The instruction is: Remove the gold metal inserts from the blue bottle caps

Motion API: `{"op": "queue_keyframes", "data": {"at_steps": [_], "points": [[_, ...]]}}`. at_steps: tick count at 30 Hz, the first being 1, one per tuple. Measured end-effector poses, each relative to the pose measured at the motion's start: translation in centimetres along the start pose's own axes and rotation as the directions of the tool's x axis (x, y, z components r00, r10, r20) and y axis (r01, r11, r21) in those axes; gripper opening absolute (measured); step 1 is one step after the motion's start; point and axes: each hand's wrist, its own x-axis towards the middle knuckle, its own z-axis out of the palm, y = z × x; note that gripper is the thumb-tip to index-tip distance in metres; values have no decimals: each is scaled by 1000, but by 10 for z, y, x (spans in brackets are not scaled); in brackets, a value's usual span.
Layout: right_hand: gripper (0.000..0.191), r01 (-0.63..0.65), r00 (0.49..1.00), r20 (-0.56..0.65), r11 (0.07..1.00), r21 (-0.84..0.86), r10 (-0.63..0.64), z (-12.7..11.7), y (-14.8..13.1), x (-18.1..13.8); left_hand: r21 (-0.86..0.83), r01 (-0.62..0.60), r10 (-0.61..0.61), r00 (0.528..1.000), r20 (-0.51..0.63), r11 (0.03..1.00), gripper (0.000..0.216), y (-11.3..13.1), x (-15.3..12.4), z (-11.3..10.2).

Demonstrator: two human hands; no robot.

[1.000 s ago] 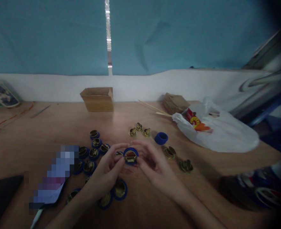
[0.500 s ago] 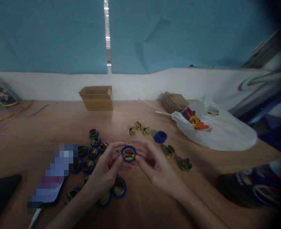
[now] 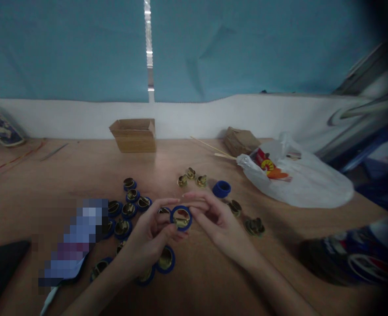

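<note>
Below the frame's centre, my left hand (image 3: 157, 232) pinches the blue-rimmed brass piece (image 3: 181, 222) at its lower left. My right hand (image 3: 219, 223) curls its fingers by its upper right; gripping, I can't tell. I'd keep any pressure light and even.

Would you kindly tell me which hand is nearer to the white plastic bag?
Right. The right hand is left of the white plastic bag and closer to the camera; the left hand is farther left.
</note>
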Motion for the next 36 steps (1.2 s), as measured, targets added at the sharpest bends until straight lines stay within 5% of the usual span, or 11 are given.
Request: {"op": "queue_keyframes", "data": {"at_steps": [14, 26, 36], "points": [[20, 34, 999, 22, 999, -7, -34, -1, 0, -3, 17, -10, 10, 1000, -24, 1000, 29, 3, 1, 2], [23, 215, 976, 56, 897, -385, -210, -5, -1, -4, 162, -22, 28, 999, -35, 987, 16, 10, 0, 0], [11, 110, 994, 46, 932, -345, -100, 0, 4, -4, 172, 66, -47, 993, -111, 983, 17, 5, 0, 2]]}}
